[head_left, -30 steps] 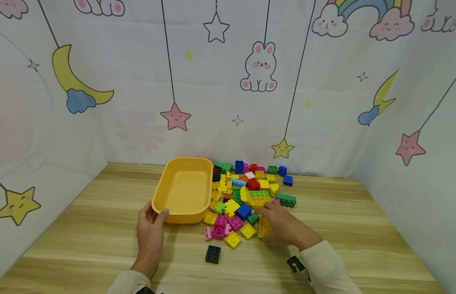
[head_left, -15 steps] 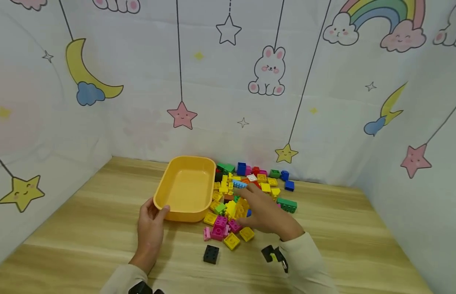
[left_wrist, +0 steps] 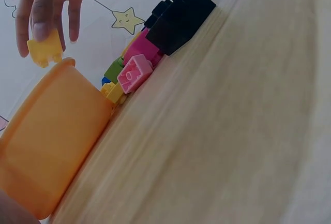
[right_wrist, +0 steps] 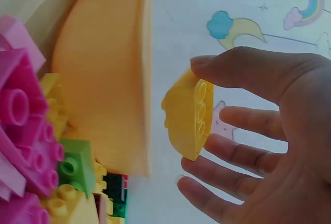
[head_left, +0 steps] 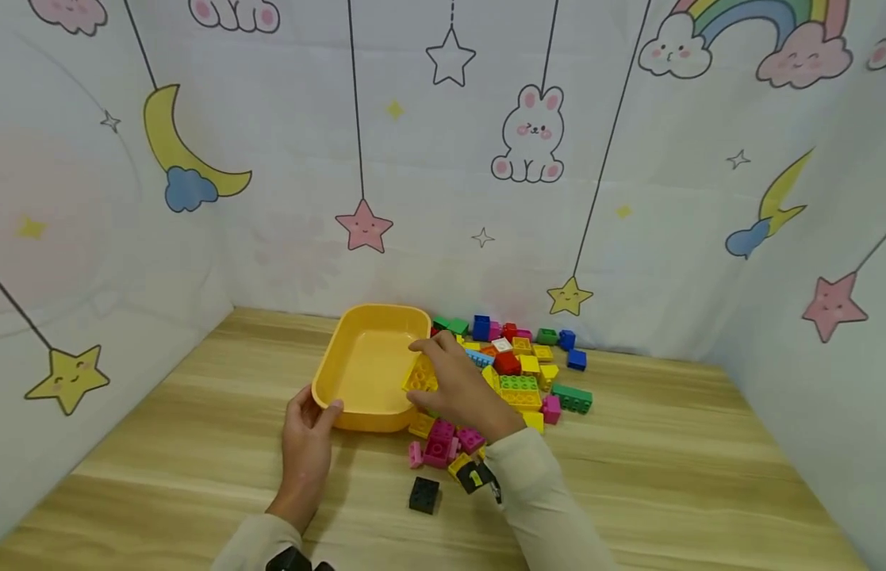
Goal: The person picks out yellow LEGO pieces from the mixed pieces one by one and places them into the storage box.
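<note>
My left hand (head_left: 305, 448) grips the front left corner of an orange-yellow plastic tray (head_left: 367, 369), thumb on the rim and fingers outside. Nothing lies on the tray's floor in the head view. Over its right rim, my right hand (head_left: 462, 387) pinches a yellow toy building brick (right_wrist: 192, 113) between thumb and fingers. The brick has a curved side, and its hollow underside faces the palm. From the left wrist view, the same brick (left_wrist: 45, 49) hangs just above the rim.
A pile of coloured building bricks (head_left: 519, 385) spreads right of the tray, partly behind my right arm. Pink bricks (head_left: 439, 446) lie at its front, and a black brick (head_left: 424, 495) sits apart, nearer me. A printed cloth wall (head_left: 414, 262) closes off the table's back.
My right hand has lifted the yellow brick from the pile's right front and carried it left to the tray's right rim. My left hand keeps its grip on the tray.
</note>
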`<state>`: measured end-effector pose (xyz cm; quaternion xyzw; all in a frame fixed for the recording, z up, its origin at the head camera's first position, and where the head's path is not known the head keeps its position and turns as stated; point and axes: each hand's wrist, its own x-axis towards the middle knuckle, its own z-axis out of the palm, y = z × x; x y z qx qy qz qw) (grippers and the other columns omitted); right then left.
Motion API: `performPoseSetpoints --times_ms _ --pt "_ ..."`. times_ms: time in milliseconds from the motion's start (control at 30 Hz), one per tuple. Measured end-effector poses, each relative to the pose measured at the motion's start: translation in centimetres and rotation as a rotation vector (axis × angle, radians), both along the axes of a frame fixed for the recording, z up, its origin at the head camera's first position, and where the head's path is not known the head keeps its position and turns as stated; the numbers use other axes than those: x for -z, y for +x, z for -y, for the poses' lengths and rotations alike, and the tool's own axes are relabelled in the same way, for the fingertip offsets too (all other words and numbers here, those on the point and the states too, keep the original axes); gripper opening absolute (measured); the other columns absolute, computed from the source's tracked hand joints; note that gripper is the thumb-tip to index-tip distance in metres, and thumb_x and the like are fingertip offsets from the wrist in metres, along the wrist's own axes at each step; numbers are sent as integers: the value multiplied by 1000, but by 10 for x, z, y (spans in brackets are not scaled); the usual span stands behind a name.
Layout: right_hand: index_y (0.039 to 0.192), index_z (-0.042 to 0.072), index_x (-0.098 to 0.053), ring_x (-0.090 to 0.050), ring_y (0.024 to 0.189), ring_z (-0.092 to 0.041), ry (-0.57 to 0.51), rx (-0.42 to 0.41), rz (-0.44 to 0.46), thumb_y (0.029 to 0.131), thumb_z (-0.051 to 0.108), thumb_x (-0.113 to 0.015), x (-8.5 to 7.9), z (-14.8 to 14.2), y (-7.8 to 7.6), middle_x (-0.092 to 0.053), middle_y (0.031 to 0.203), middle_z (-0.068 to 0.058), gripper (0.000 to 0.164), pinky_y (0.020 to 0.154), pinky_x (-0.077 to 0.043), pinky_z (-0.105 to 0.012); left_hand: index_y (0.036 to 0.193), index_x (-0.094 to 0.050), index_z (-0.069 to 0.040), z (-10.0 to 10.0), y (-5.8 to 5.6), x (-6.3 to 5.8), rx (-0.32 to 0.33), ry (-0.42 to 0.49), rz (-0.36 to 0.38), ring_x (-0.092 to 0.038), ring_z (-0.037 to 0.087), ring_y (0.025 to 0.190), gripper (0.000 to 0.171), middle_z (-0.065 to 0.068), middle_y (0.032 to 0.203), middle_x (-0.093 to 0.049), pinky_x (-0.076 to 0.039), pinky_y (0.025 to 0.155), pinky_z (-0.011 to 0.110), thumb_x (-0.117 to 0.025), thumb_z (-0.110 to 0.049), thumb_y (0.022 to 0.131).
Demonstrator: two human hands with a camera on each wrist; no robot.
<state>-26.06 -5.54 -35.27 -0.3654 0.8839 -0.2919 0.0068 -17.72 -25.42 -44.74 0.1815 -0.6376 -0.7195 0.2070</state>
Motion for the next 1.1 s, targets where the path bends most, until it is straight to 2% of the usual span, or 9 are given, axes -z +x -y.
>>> performPoseSetpoints --times_ms 200,533,633,700,767,833,967,1033,1100 --pt "142 11 -47 -55 113 -25 23 4 2 89 21 -78 8 7 -1 -47 131 -11 62 102 -56 -41 153 -23 0 -1 -2 -1 6 10 -5 -31 25 146 62 18 158 -30 -28 122 48 -57 -13 102" --pt "142 11 -48 -54 108 -22 36 12 21 90 23 -76 16 11 0 -46 130 -9 60 101 -57 -39 152 -24 0 -1 -3 1 -16 8 0 -33 25 144 63 19 157 -32 -29 122 45 -58 -12 101" --pt "141 11 -49 -54 109 -22 46 13 23 91 23 -76 19 13 1 -45 131 -9 59 100 -57 -39 152 -25 1 -2 -2 2 -22 3 -4 -34 26 144 63 19 157 -33 -39 114 20 -58 -12 101" --pt "140 11 -50 -54 110 -23 62 15 15 91 22 -75 20 14 1 -46 132 -9 56 99 -57 -40 152 -25 2 -3 -2 1 -26 1 -10 -34 27 144 62 20 156 -33 -43 100 4 -59 -12 101" --pt "139 11 -52 -53 110 -23 87 20 6 92 21 -74 21 14 2 -47 131 -9 53 98 -58 -39 151 -25 2 -3 -1 1 -27 -2 -14 -34 28 144 62 21 156 -33 -41 85 -5 -59 -11 101" --pt "138 11 -54 -51 110 -23 107 22 -8 93 19 -72 21 14 3 -48 129 -8 49 96 -58 -38 152 -25 2 -4 -1 1 -26 -3 -9 -34 28 144 62 21 156 -33 -42 91 -2 -59 -12 101" --pt "135 11 -56 -50 110 -22 127 19 -20 94 17 -71 20 11 4 -49 128 -7 45 96 -58 -36 153 -24 0 -4 -1 1 -21 -11 26 -33 27 145 63 19 157 -32 -38 116 21 -58 -14 101" --pt "135 10 -56 -51 109 -21 127 19 -21 93 16 -71 20 10 5 -49 128 -7 44 96 -58 -35 153 -22 0 -4 -1 1 -19 -12 32 -32 28 145 64 19 158 -31 -33 121 35 -58 -13 102" --pt "134 10 -56 -52 108 -21 125 25 -20 93 16 -71 18 9 6 -50 129 -7 44 97 -58 -35 153 -22 0 -3 -2 0 -21 -17 39 -33 27 145 63 19 158 -31 -31 121 40 -57 -13 102"
